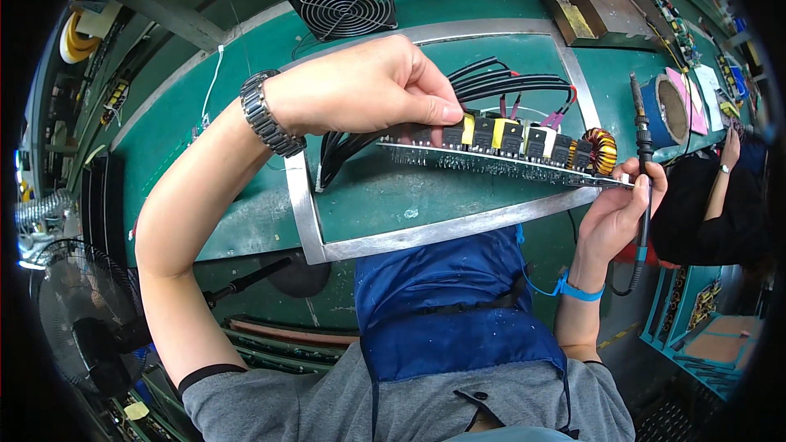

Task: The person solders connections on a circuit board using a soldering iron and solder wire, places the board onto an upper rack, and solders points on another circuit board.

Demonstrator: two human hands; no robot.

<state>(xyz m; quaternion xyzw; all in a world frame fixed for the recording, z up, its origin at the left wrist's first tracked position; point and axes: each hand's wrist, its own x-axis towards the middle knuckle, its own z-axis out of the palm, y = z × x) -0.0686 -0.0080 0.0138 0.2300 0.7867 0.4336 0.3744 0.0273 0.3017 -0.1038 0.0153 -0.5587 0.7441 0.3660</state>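
Observation:
A circuit board [491, 162] is held up on edge over the metal frame, its solder pins facing me and its components on the far side. My left hand [377, 86] reaches over its top, thumb and fingers closed at the components on its left part; some fingertips are hidden. My right hand [616, 214] grips the board's right end and also holds a soldering iron [643, 143], tip pointing up. A copper-wound ring coil [603, 151] sits near that end. Black wires [524, 82] loop behind the board.
A metal frame [442, 227] lies on the green bench [221, 233]. A square black fan [344, 2] stands at the back, a metal tray [602, 12] at back right. Right of the iron is a blue roll [665, 106]. Another person's arm [720, 176] shows at far right.

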